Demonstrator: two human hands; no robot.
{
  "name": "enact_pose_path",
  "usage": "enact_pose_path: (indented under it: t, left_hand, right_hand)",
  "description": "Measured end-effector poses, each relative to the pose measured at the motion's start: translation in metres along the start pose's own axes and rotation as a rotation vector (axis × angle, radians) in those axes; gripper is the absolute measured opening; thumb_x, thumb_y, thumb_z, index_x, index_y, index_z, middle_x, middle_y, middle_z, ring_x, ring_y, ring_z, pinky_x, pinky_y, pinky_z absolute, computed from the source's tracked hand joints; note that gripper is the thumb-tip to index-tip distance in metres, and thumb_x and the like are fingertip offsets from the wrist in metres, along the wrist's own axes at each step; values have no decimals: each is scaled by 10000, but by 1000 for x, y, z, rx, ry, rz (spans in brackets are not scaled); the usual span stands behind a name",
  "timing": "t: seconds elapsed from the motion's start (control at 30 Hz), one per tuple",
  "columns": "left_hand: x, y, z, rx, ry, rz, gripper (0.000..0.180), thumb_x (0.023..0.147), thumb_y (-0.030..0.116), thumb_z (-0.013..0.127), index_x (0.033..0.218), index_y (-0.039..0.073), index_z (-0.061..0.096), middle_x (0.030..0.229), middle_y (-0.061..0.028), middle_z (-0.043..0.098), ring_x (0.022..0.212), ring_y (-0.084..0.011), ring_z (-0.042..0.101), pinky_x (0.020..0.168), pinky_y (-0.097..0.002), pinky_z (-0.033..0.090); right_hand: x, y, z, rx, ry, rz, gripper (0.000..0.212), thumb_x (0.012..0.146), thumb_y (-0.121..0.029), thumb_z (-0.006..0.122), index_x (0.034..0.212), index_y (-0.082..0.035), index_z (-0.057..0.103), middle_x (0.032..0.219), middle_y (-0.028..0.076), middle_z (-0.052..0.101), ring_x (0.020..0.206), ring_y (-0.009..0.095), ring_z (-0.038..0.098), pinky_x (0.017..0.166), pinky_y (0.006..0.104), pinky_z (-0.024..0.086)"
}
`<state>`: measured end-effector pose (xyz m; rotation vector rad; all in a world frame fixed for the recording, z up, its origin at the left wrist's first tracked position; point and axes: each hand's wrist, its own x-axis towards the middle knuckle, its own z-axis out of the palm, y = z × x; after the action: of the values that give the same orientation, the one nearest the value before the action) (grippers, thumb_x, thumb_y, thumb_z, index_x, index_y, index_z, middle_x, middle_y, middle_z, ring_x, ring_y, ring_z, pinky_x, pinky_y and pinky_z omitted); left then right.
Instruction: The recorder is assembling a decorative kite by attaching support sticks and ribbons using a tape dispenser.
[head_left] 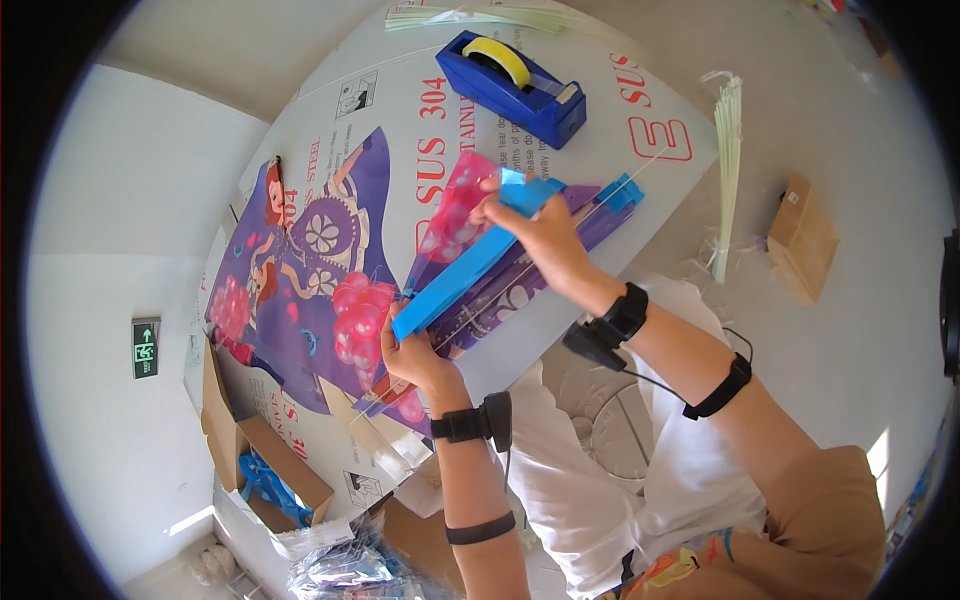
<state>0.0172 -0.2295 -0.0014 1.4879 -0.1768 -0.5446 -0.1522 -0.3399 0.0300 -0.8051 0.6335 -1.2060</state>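
A flat, shiny bright blue strip (462, 275) runs slantwise between my hands, over a folded purple printed sheet (520, 290). My left hand (415, 362) closes on its lower end, thumb along the edge. At the upper end, the fingers of my right hand (540, 232) pinch the strip, near a lighter, glossy blue piece. Thin pale rods lie along the purple sheet, and more blue shows at its far right corner. A larger purple sheet (310, 260) with cartoon figures and pink balloons spreads out to the left.
A blue tape dispenser (515, 90) with a yellow roll stands at the table's (400, 130) far side. Pale rod bundles (728, 170) lie at the right and far edge. An open carton (270, 470) with blue strips sits lower left; a brown box (803, 238) is at right.
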Motion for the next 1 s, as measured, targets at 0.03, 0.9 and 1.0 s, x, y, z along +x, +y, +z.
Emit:
enact_pose_path:
  t: [0.03, 0.9, 1.0]
  left_hand:
    - [0, 0, 3, -26, 8, -13, 195, 956, 136, 667, 1086, -7, 689, 954, -71, 717, 795, -110, 672, 665, -206, 546]
    - [-3, -3, -4, 19, -138, 48, 181, 951, -14, 539, 1120, -26, 600, 1088, -122, 664, 944, -172, 672, 782, -269, 580]
    - [-3, -2, -6, 34, -124, 25, 168, 973, 30, 545, 1127, -13, 598, 1109, -109, 658, 963, -167, 667, 809, -265, 576]
  right_hand:
    - [6, 0, -10, -42, 32, -88, 273, 926, -75, 663, 1161, 9, 551, 932, 95, 699, 881, 155, 686, 790, 298, 531]
    - [1, 48, 32, -1154, -726, -263, 406, 751, -33, 688, 1139, -64, 574, 1009, 94, 678, 1014, 304, 632, 1134, 480, 331]
    - [5, 42, 21, -1155, -695, -357, 410, 734, -30, 669, 1135, -74, 592, 998, 95, 682, 976, 319, 630, 1000, 440, 428]
